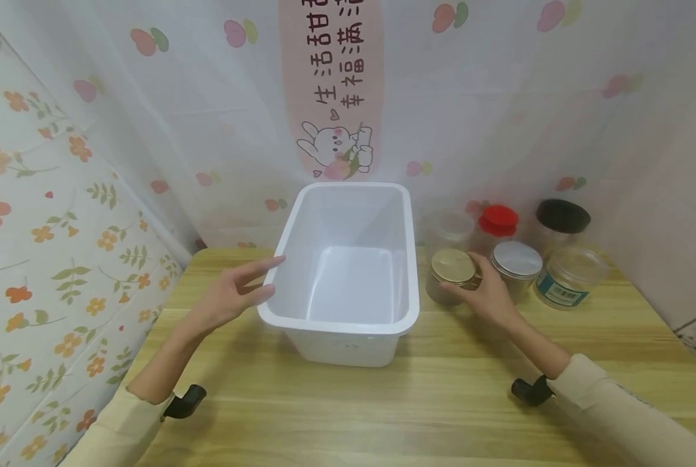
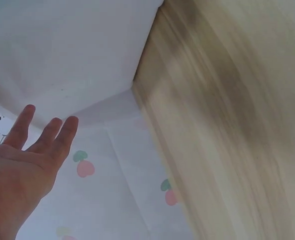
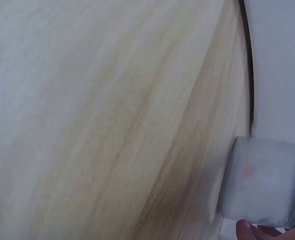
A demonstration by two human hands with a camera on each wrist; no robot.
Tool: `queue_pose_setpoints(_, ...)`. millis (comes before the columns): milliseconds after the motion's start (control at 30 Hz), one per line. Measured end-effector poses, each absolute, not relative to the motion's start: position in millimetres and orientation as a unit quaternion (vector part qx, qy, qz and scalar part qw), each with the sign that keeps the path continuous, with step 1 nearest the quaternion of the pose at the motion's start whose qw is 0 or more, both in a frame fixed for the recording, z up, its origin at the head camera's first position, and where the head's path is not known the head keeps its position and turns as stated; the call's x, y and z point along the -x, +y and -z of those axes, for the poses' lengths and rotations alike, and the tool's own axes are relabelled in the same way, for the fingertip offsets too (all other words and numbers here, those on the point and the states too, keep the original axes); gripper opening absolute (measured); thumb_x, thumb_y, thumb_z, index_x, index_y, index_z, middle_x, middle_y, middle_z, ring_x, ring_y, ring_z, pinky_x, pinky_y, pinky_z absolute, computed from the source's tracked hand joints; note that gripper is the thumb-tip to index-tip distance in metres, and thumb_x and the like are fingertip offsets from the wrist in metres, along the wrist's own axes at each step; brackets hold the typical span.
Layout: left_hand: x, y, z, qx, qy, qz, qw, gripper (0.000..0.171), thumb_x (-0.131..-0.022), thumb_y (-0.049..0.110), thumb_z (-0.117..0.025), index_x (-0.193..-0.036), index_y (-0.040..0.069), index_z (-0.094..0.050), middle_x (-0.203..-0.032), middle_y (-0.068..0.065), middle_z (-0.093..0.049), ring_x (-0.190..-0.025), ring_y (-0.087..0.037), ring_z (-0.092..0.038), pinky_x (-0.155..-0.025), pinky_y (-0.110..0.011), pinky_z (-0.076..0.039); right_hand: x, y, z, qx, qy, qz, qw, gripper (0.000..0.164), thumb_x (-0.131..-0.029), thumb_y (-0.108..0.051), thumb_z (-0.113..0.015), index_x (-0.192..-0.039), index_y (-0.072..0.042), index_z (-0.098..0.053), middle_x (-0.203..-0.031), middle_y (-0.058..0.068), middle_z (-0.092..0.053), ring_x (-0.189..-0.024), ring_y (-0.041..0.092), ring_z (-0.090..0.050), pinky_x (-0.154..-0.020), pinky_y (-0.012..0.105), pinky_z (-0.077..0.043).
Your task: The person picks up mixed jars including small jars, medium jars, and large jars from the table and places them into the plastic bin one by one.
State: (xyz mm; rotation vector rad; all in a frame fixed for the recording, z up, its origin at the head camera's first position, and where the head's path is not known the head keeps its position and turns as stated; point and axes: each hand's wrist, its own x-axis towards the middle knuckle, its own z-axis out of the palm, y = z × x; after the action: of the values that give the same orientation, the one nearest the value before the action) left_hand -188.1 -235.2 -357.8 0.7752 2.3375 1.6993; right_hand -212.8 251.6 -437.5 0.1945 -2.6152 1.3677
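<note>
A deep white plastic bin (image 1: pixel 348 327) stands on the table in the head view. My left hand (image 1: pixel 237 288) is at its left rim, fingers extended; the left wrist view has this hand (image 2: pixel 30 165) beside the bin's outer wall (image 2: pixel 72 55) with fingers spread. To the bin's right, my right hand (image 1: pixel 488 292) grips a clear jar with a gold lid (image 1: pixel 453 266), thumb on the near side and fingers behind the lid. The right wrist view shows the jar's clear body (image 3: pixel 262 180) and fingertips (image 3: pixel 245 230) by it.
Around the gripped jar stand a silver-lidded jar (image 1: pixel 517 259), a red-lidded jar (image 1: pixel 498 220), a black-lidded jar (image 1: pixel 562 217), a clear-topped container (image 1: pixel 454 227) and a blue-labelled jar (image 1: pixel 564 288). Patterned curtains (image 1: pixel 207 130) rise behind and left of the wooden table (image 1: pixel 348 415).
</note>
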Motion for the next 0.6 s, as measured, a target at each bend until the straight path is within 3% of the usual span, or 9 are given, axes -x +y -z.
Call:
queue_pose_setpoints(167,187.4,-234.7,361.9,-0.261,0.788,-0.554,0.061,0.052,-0.102,0.010,-0.062,-0.152,0.008,-0.048,-0.157,-0.011,-0.041,-0.135,-0.039,-0.044,-0.096,-0.041,-0.048,212.6,252.9,435.9,-0.076,-0.874,-0.473,0.087,0.086,-0.086,-0.024,-0.085,-0.150,0.004,-0.036,-0.136,0.024,-0.051,-0.116,0.036,-0.053,-0.094,0.049,-0.045)
queue_pose_setpoints(467,184.9,-234.4,363.1,-0.250,0.810,-0.528,0.046,0.052,-0.103,0.016,-0.061,-0.154,0.015,-0.047,-0.157,-0.008,-0.041,-0.138,-0.039,-0.040,-0.100,-0.059,-0.041,212.1,252.2,425.4,-0.095,-0.861,-0.495,0.076,0.081,-0.085,-0.021,-0.085,-0.149,0.002,-0.040,-0.136,0.022,-0.053,-0.117,0.036,-0.055,-0.097,0.050,-0.046)
queue_pose_setpoints(600,185.2,-233.7,365.8,-0.249,0.809,-0.531,0.044,0.051,-0.104,0.016,-0.060,-0.154,0.014,-0.047,-0.157,-0.008,-0.041,-0.140,-0.039,-0.038,-0.102,-0.059,-0.039,212.4,252.7,420.2,-0.102,-0.857,-0.500,0.074,0.079,-0.085,-0.021,-0.086,-0.149,-0.001,-0.044,-0.136,0.019,-0.054,-0.116,0.034,-0.055,-0.095,0.041,-0.047)
